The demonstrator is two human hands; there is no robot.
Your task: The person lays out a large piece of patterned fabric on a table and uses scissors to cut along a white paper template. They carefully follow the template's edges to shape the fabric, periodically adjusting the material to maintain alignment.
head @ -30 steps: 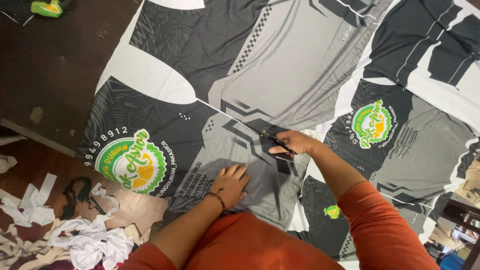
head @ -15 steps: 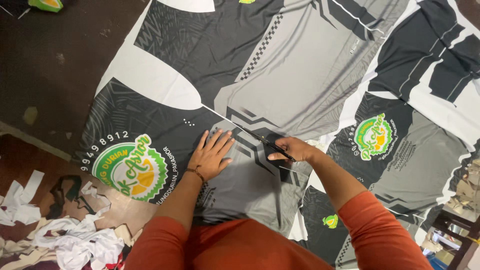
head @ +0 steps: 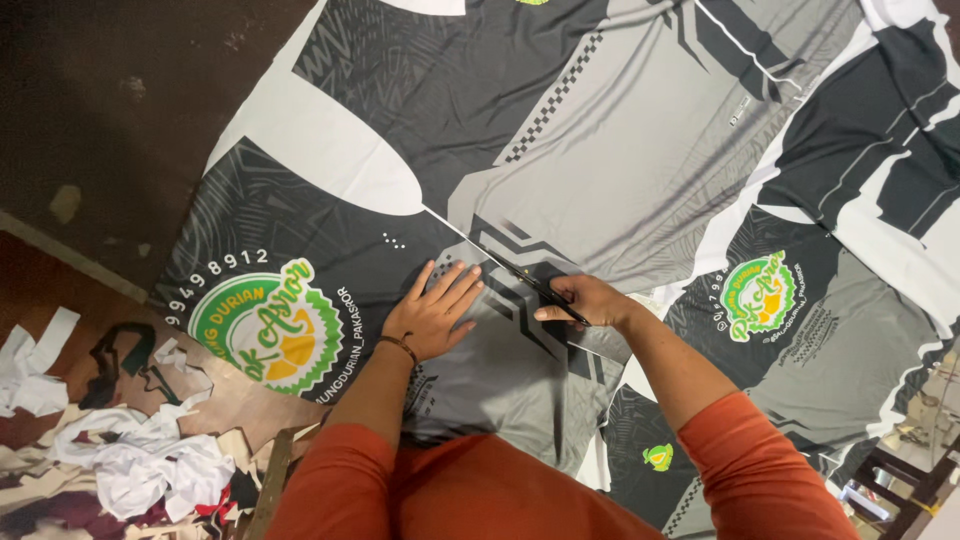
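Left hand (head: 432,313) lies spread flat on the printed fabric (head: 600,130); right hand (head: 590,301) grips black scissors (head: 530,283)

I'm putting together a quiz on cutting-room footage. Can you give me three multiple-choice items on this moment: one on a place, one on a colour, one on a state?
1. Where does the left hand lie?
A. Flat on the printed fabric, left of the scissors
B. On the pile of scraps
C. On the bare dark floor

2. What colour are the person's sleeves?
A. Blue
B. Orange-red
C. White

3. How is the right hand occupied?
A. Empty and open
B. Holding the scissors, blades on the fabric
C. Lifting a scrap

Answers:
1 A, the fingers are spread, palm down on the grey and black print.
2 B, both forearms are covered in orange-red cloth.
3 B, the dark blades run from its grip along the edge between the printed panels.

White scraps lie apart at lower left.
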